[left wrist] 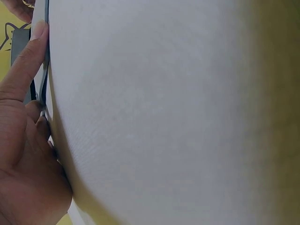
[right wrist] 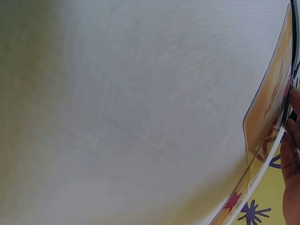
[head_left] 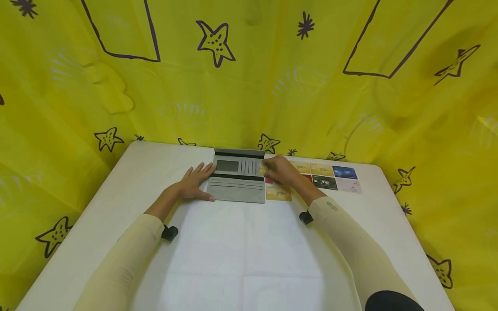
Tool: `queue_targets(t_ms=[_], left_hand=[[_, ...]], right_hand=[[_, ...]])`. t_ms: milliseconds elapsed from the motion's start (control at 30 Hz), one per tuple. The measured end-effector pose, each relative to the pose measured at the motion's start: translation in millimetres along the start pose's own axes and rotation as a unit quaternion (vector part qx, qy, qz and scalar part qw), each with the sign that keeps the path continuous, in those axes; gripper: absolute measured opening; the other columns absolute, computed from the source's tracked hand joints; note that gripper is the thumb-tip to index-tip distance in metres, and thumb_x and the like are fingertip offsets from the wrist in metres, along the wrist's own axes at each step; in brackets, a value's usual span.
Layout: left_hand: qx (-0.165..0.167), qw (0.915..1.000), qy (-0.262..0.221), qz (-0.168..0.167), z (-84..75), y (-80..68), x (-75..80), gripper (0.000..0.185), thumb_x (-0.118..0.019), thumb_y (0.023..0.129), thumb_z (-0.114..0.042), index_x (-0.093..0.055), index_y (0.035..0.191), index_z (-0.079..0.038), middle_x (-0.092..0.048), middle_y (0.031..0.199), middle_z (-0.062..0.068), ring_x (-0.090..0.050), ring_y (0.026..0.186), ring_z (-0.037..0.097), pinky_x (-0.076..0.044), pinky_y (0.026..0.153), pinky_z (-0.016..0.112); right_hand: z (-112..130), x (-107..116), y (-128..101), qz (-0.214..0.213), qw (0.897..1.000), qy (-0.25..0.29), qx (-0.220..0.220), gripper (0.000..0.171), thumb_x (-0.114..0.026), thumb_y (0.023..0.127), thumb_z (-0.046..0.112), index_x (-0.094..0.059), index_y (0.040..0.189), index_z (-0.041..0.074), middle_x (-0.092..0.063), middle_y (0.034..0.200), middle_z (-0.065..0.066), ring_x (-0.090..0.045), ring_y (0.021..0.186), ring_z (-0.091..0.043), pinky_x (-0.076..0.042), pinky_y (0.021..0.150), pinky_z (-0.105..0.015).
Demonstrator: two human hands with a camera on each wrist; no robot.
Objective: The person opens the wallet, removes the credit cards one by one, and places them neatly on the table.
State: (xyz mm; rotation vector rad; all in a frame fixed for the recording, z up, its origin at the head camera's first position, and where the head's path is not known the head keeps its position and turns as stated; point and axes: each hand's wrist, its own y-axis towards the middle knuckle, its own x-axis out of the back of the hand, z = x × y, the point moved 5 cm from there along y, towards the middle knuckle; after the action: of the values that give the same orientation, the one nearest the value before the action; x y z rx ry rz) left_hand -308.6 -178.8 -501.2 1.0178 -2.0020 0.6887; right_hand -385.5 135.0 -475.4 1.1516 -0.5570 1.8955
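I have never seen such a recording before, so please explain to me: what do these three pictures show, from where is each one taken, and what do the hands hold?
A person works with two bare hands; there is no machine. The wide picture comes from a camera on the head, looking down at a white table. The other two come from cameras on the wrists, so close that the tabletop fills them. An open grey wallet lies on the table, with several cards laid out beside it. The left hand rests flat against the wallet's left edge. The right hand pinches a gold card at the wallet's card slots.
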Motion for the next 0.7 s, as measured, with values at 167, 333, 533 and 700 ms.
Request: queue_targets(t_ms=[167,333,533,700], left_hand=[[0.008,0.9999,0.006,0.003,-0.6,1.9,0.6,0.119,-0.082,0.086,-0.054,-0.01,0.169,-0.006,-0.003,0.176,0.016,0.009,0.16,0.04,0.012,0.123,0.06],[0.012,0.9999,0.008,0.002,-2.4,2.6,0.8,0.117,-0.084,0.087,-0.049,-0.012,0.169,-0.005,-0.005,0.175,0.017,0.007,0.16,0.041,0.01,0.123,0.062],[0.014,0.9999,0.008,-0.001,-6.5,0.7,3.4,0.116,-0.085,0.087,-0.046,-0.013,0.168,-0.004,-0.006,0.175,0.018,0.006,0.159,0.042,0.009,0.123,0.062],[0.016,0.9998,0.011,0.0,-6.5,0.6,4.3,0.116,-0.085,0.087,-0.046,-0.013,0.168,-0.004,-0.006,0.175,0.018,0.006,0.159,0.042,0.009,0.123,0.062]], right_hand=[[0,2,1,-0.008,1.0,-0.001,0.013,0.046,-0.077,0.094,0.011,-0.067,0.137,-0.003,-0.07,0.132,-0.017,-0.058,0.115,-0.033,-0.045,0.109,-0.048],[-1,5,1,-0.018,0.999,-0.013,0.03,0.046,-0.078,0.091,0.01,-0.069,0.134,-0.005,-0.071,0.13,-0.017,-0.063,0.117,-0.034,-0.046,0.11,-0.049],[-3,9,-4,-0.027,0.999,0.004,0.023,0.044,-0.078,0.09,0.011,-0.071,0.132,-0.001,-0.071,0.132,-0.016,-0.062,0.115,-0.034,-0.047,0.108,-0.05],[-6,11,-9,-0.033,0.998,-0.002,0.044,0.028,-0.077,0.091,0.009,-0.078,0.118,0.002,-0.073,0.124,-0.014,-0.066,0.116,-0.032,-0.051,0.104,-0.048]])
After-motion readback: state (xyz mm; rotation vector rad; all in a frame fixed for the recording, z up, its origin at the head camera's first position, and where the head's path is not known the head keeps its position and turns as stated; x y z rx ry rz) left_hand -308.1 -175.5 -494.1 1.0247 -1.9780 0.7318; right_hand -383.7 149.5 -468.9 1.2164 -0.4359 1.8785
